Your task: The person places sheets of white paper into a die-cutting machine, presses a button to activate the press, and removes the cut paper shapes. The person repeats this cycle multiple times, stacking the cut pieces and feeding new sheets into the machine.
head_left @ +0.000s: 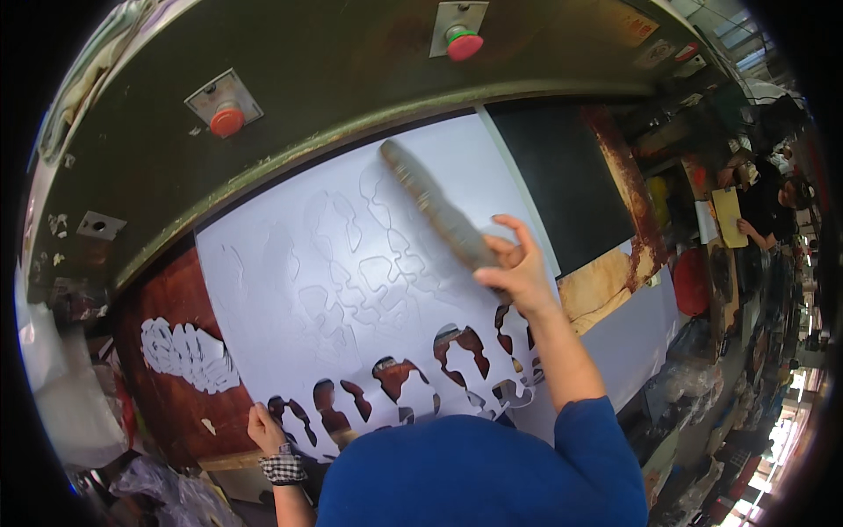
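A large white sheet lies across the work surface. Faint curved outlines mark its middle, and several sole-like holes run along its near edge. In my right hand is a long, narrow grey cutting die, gripped at its near end and slanting away to the far left. Motion blurs the die, and whether it touches the sheet I cannot tell. My left hand is closed at the sheet's near left corner, pinching its edge, with a checked band round the wrist.
A dark green machine beam spans the far side, carrying a red button and a pinkish-red one. White cut pieces are stacked on a reddish-brown board at left. A black panel lies right; farther off stands another person.
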Demonstrator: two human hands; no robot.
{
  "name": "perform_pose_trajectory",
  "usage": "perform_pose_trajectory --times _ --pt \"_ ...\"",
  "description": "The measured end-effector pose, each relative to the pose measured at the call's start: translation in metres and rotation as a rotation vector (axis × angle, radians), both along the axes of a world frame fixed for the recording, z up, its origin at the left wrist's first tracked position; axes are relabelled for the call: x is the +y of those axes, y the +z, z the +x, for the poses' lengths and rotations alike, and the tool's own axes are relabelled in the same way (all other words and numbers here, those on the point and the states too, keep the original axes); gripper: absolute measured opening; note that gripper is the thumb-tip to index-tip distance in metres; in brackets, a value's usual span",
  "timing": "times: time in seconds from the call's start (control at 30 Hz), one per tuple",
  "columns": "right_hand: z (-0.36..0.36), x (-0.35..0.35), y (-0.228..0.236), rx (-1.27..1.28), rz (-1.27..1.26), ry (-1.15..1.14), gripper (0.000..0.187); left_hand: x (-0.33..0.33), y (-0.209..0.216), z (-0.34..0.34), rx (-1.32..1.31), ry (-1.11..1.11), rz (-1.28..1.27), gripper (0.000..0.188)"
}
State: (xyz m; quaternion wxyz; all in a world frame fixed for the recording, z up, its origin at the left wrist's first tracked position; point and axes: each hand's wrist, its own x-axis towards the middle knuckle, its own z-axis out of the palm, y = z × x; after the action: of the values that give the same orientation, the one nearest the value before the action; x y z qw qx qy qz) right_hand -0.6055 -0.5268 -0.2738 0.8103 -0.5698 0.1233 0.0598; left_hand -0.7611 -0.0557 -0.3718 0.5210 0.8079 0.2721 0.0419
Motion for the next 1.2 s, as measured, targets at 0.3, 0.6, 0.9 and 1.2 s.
perform_pose_trajectory --times 0.3,0.6,0.9,1.2 --pt "0.003 -0.032 -0.021 -0.296 -1.240 -0.052 0.089 -0.024 0.001 -0.019 -0.049 -0.153 0.328 0.023" --pt "0.016 -0.022 -0.016 -0.654 -1.325 -0.228 0.093 -0.018 -0.030 -0.014 -0.176 0.006 0.451 0.026" --pt "0.003 0.014 0.041 -0.751 -1.369 -0.649 0.096 -0.025 -0.041 -0.032 -0.204 0.099 0.471 0.024" --pt "-0.068 -0.048 -0.001 -0.655 -1.515 -0.490 0.090 -0.024 -0.030 -0.036 -0.211 0.051 0.582 0.019"
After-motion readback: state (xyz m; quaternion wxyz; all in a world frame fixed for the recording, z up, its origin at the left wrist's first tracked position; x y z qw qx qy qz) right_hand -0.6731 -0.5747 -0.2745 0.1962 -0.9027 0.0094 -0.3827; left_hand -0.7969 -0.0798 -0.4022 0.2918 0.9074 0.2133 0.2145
